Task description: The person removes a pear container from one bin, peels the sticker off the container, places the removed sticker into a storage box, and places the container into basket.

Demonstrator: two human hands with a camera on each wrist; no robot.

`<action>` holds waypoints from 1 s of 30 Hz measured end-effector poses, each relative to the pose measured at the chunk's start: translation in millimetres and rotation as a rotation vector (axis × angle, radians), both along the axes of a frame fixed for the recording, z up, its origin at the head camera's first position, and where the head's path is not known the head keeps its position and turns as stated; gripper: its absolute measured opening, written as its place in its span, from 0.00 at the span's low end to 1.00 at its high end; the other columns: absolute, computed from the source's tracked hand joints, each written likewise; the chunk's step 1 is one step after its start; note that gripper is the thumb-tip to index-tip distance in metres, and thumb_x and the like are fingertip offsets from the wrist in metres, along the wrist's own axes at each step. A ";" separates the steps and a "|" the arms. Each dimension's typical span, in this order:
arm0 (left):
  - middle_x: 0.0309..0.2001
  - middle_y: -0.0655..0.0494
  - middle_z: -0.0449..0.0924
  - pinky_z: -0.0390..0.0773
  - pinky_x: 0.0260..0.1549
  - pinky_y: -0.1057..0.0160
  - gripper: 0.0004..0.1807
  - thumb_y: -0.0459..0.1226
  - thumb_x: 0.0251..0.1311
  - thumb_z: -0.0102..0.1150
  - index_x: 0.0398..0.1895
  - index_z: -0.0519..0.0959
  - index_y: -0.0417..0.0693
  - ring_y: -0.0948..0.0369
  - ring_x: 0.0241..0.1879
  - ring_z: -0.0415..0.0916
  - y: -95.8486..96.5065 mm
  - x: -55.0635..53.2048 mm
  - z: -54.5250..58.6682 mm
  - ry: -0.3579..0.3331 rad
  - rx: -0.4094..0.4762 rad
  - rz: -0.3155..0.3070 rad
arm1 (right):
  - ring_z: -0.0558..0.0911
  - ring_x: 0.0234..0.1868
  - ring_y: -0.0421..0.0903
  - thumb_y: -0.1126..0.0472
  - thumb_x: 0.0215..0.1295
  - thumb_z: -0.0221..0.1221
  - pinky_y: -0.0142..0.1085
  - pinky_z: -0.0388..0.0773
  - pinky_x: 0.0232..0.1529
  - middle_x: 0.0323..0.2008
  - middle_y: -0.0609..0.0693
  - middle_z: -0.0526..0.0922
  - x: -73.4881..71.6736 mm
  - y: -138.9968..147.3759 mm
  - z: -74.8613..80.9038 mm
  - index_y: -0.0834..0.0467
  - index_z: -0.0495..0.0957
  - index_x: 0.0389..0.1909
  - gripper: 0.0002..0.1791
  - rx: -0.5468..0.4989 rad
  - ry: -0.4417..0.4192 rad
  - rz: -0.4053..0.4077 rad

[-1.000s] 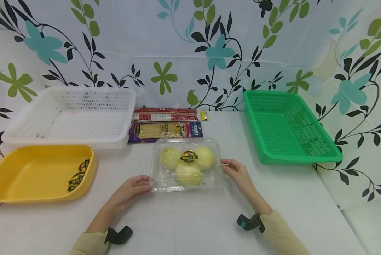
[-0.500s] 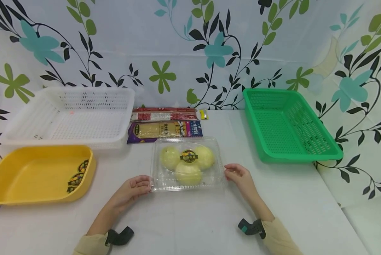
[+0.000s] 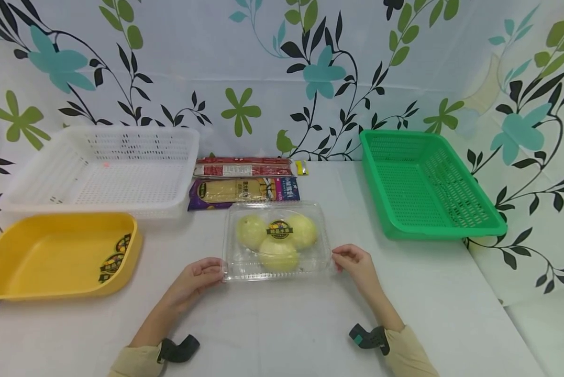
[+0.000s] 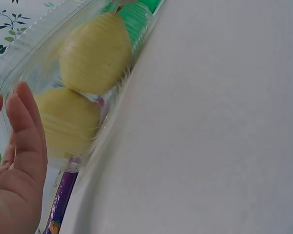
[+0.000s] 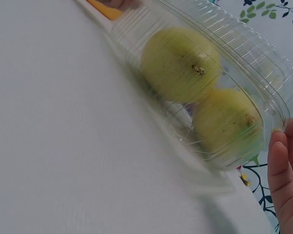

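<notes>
A clear plastic clamshell box (image 3: 274, 280) sits mid-table with three yellow-green pears (image 3: 279, 255) inside and a dark fruit label (image 3: 279, 229) on its lid. My left hand (image 3: 200, 277) pinches the rim at the box's near left corner. On the opposite side, my right hand (image 3: 357, 262) pinches the right rim between thumb and fingers. From the right wrist, the thumb and index finger (image 5: 279, 161) meet at the flange of the box (image 5: 278, 105). The left wrist view has the left fingers (image 4: 27, 131) beside the rim, two pears (image 4: 95, 53) showing through the wall.
Behind the box lie a purple noodle packet (image 3: 244, 190), red packets (image 3: 244, 167) and a small yellow sachet (image 3: 302, 167). A white basket (image 3: 185, 173) and a yellow tray (image 3: 51, 222) with fruit labels stand left; a green basket (image 3: 437, 233) stands right. A patterned cloth (image 3: 263, 63) hangs behind.
My right hand has slid slightly toward me along the box's right rim. The left hand and the box have stayed in place.
</notes>
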State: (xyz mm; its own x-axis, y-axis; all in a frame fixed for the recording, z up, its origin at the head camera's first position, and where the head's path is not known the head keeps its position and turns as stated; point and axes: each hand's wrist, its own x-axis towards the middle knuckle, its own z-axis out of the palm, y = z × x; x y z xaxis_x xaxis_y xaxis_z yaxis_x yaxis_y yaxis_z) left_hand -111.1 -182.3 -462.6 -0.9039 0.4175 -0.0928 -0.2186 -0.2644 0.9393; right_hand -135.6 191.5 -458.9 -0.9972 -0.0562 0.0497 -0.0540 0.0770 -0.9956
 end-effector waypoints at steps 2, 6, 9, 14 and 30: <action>0.31 0.55 0.76 0.75 0.33 0.67 0.07 0.27 0.59 0.49 0.41 0.70 0.35 0.64 0.31 0.74 4.2 0.9 0.6 0.013 -0.070 0.064 | 0.72 0.20 0.41 0.72 0.56 0.58 0.31 0.72 0.21 0.20 0.51 0.75 -0.3 -0.3 2.1 0.74 0.73 0.32 0.07 0.008 0.011 0.002; 0.25 0.54 0.73 0.73 0.22 0.68 0.09 0.29 0.59 0.49 0.39 0.68 0.28 0.63 0.23 0.71 12.5 3.1 1.3 0.046 -0.201 0.168 | 0.71 0.19 0.40 0.72 0.57 0.57 0.31 0.70 0.20 0.20 0.54 0.75 -0.8 -1.8 11.3 0.73 0.74 0.32 0.06 0.045 0.056 -0.018; 0.21 0.53 0.71 0.71 0.15 0.69 0.09 0.28 0.60 0.46 0.39 0.65 0.25 0.63 0.17 0.69 17.3 5.0 0.8 0.091 -0.250 0.196 | 0.71 0.20 0.40 0.73 0.58 0.55 0.29 0.70 0.20 0.22 0.56 0.74 -2.0 -5.9 26.4 0.74 0.74 0.33 0.05 0.073 0.125 -0.056; 0.18 0.53 0.70 0.70 0.11 0.68 0.08 0.28 0.62 0.46 0.39 0.64 0.27 0.63 0.13 0.68 21.7 8.4 0.1 0.145 -0.300 0.230 | 0.72 0.23 0.39 0.76 0.57 0.54 0.26 0.70 0.22 0.26 0.56 0.75 -9.7 -17.8 55.3 0.75 0.73 0.34 0.05 0.101 0.272 -0.076; 0.18 0.51 0.69 0.70 0.10 0.68 0.06 0.28 0.62 0.47 0.36 0.66 0.29 0.62 0.13 0.67 23.2 10.2 0.3 0.165 -0.336 0.272 | 0.72 0.28 0.43 0.73 0.56 0.57 0.30 0.71 0.28 0.30 0.55 0.78 -27.2 -93.4 81.8 0.70 0.76 0.32 0.04 0.216 0.411 0.120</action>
